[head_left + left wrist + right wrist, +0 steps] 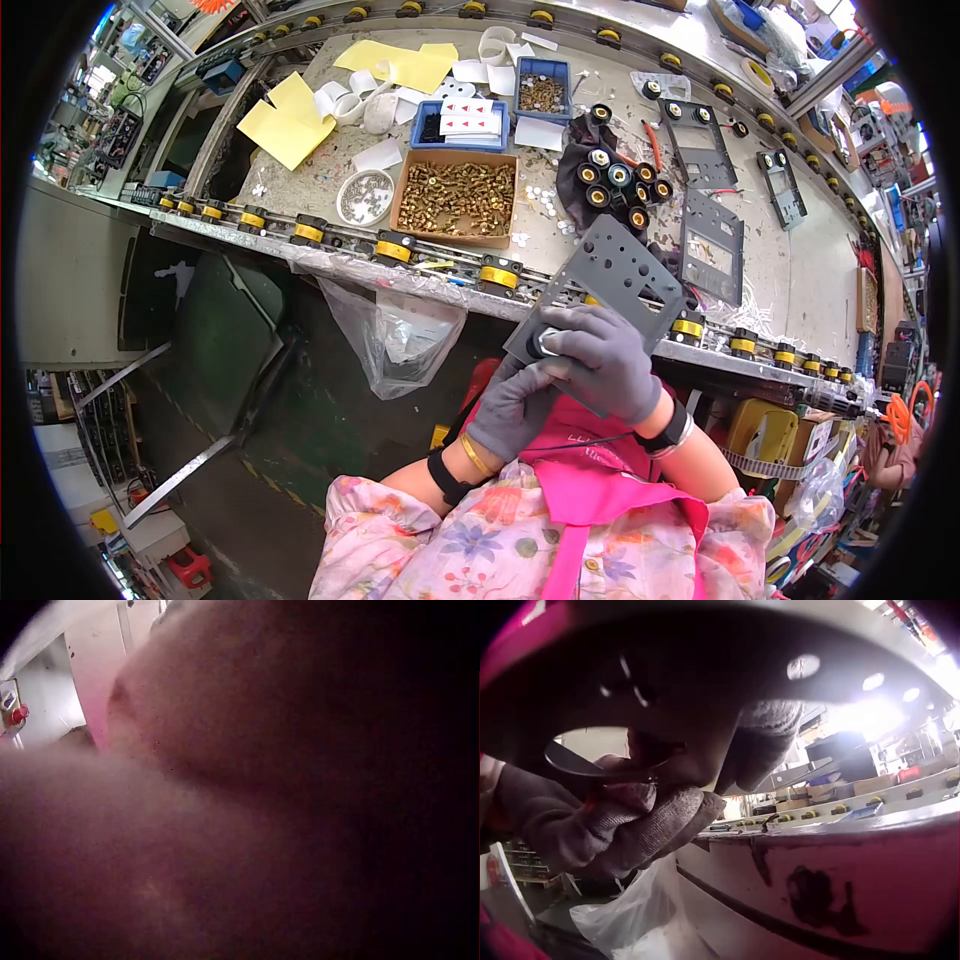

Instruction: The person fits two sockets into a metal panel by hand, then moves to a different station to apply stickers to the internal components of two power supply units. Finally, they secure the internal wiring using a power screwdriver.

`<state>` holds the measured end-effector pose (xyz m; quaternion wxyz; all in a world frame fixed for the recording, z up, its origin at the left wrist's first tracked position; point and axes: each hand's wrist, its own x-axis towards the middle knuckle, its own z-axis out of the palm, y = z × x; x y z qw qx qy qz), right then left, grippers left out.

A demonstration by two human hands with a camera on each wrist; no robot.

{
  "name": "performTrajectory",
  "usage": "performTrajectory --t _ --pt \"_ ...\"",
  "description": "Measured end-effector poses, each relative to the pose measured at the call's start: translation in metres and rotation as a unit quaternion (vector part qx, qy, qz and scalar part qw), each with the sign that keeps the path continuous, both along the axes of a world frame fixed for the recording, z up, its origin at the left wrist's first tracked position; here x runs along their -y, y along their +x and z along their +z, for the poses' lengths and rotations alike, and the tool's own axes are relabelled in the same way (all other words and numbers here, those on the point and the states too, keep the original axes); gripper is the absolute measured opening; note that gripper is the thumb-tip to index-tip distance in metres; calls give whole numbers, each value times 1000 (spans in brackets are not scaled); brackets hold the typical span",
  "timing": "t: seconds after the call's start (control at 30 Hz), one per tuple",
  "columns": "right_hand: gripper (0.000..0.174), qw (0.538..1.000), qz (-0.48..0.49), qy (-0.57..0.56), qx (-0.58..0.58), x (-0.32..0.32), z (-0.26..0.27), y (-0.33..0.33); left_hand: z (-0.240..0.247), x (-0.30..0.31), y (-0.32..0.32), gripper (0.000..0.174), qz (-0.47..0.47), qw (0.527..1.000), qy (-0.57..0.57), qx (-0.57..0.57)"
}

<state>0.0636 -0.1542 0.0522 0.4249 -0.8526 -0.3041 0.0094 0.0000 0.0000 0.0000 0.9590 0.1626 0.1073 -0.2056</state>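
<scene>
In the head view, a dark grey metal panel (578, 278) with round holes and a cut-out is held tilted in front of the bench's near edge. My gloved left hand (512, 408) grips its lower left corner, thumb along the edge. At that end, the gloved right hand (610, 365) pinches a round black-and-white fitting (543, 343) set against the panel. From the right wrist, the panel's dark underside (697, 660) fills the top, with gloved left fingers (649, 825) curled beneath it. Blurred skin blocks most of the left wrist view.
A cardboard box (405, 215) of brass parts, a white bowl (342, 200) and blue bins (420, 135) stand on the bench. Several round fittings (620, 175) lie on dark cloth beside more grey panels (728, 250). Yellow rollers (499, 275) line the front edge; a plastic bag (385, 345) hangs below.
</scene>
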Motion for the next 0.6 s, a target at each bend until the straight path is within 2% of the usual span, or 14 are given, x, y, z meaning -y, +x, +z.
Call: performTrajectory --t 0.17,0.27,0.47,0.6 --pt "20 992 37 -86 89 -2 2 1 -3 2 -1 46 -18 999 41 2" --pt "20 984 51 -132 110 -1 8 2 9 0 -2 46 -31 998 -22 -48" --pt "24 977 56 -191 77 5 9 1 11 1 -2 44 -39 997 -25 -55" --pt "25 990 59 -123 25 10 16 2 14 2 -1 46 -26 999 -24 -36"
